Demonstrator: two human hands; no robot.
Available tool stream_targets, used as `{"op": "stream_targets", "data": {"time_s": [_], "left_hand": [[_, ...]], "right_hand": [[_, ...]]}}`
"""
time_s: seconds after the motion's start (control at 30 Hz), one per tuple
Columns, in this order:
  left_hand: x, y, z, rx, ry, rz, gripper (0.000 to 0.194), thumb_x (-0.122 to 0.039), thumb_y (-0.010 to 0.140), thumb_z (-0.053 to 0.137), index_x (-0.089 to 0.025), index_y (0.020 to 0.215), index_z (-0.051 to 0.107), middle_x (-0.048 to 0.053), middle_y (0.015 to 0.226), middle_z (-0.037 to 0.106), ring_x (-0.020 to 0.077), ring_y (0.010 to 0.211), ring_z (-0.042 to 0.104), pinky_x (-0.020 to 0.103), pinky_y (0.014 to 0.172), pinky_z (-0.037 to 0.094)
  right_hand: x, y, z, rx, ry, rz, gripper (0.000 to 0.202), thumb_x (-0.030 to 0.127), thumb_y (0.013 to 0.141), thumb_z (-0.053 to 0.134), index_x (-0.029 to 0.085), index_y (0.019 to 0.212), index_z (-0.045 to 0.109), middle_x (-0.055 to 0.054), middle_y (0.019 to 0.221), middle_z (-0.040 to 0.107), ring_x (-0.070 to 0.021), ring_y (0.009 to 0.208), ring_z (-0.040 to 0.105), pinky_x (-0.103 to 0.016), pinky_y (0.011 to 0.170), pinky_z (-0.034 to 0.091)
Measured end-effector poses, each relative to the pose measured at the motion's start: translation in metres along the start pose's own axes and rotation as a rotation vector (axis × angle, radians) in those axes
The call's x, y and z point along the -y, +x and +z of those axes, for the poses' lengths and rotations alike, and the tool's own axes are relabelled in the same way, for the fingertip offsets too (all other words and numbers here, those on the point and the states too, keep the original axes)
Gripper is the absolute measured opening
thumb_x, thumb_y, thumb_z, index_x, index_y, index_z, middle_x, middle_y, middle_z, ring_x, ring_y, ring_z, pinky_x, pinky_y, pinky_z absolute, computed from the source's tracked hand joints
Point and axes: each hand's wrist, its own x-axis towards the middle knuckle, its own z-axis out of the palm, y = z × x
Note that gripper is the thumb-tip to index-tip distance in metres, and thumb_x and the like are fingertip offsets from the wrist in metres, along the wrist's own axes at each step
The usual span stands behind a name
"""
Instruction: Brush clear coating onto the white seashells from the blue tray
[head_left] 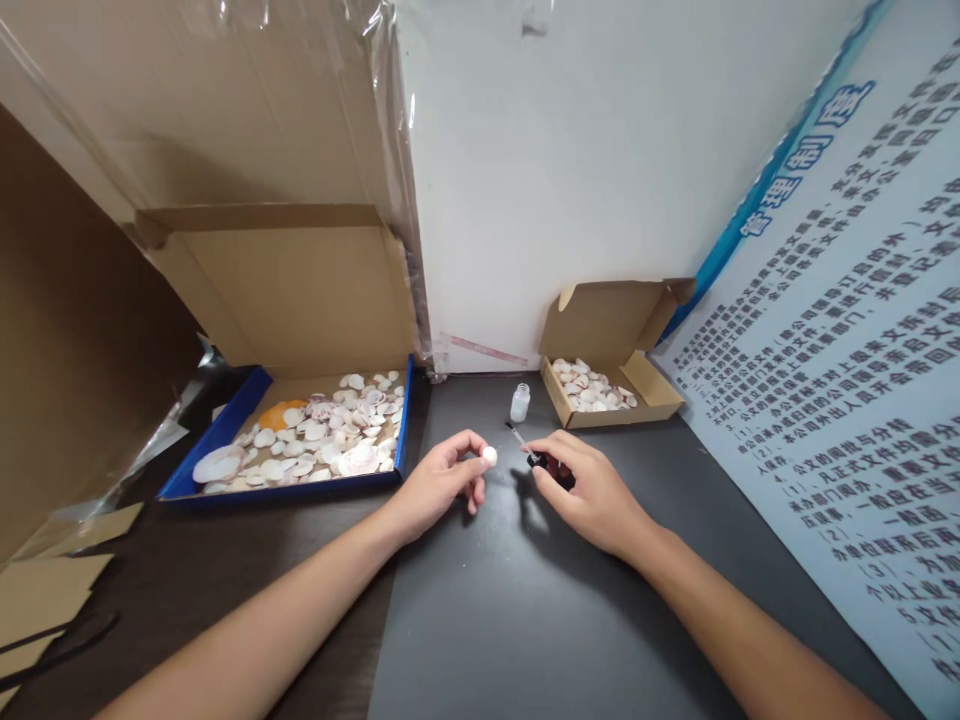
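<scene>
Between the thumb and forefinger of my left hand [442, 478] is a small white seashell [490, 456], held a little above the grey mat. My right hand [589, 485] grips the black cap of a small brush [517, 434], whose thin stem and dark tip point up and left toward the shell. Brush tip and shell are apart. Just beyond both hands stands an uncapped little glass bottle [520, 403] with whitish contents.
A blue-edged cardboard box [285, 492] full of loose shells lies open at the left. Another open cardboard box [622, 416] with shells stands at the back right. A white wall panel [480, 200] rises behind, and a printed poster [847, 400] leans along the right.
</scene>
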Motion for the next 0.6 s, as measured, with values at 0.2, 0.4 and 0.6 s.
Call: {"op": "stream_targets", "data": {"time_s": [0.2,0.4,0.6], "left_hand": [[0.003,-0.003,-0.007,0.024,-0.004,-0.012,0.032,-0.047,0.083,0.063,-0.019,0.088,0.047,-0.005,0.052,0.056,0.0087,0.045,0.05,0.02,0.048,0.045],[0.007,-0.004,-0.01,0.046,0.012,0.012,0.031,-0.046,0.084,0.062,-0.02,0.089,0.046,-0.005,0.057,0.057,0.008,0.045,0.05,0.02,0.047,0.045],[0.007,-0.005,-0.011,0.053,0.04,0.042,0.03,-0.045,0.086,0.061,-0.02,0.09,0.046,-0.006,0.058,0.055,0.0078,0.046,0.05,0.019,0.045,0.043]], "right_hand": [[0.007,-0.006,-0.002,0.041,0.039,-0.05,0.028,0.024,0.094,0.041,0.023,0.114,0.061,-0.004,0.094,0.057,-0.014,0.077,0.057,-0.028,0.071,0.044],[0.008,-0.009,0.0,0.016,0.065,-0.08,0.033,0.026,0.095,0.037,0.024,0.124,0.055,-0.003,0.09,0.055,-0.014,0.075,0.055,-0.028,0.069,0.044],[0.013,-0.009,0.003,-0.079,0.115,-0.041,0.015,0.026,0.091,0.045,0.02,0.103,0.051,-0.001,0.08,0.057,-0.0133,0.07,0.054,-0.024,0.064,0.044]]}}
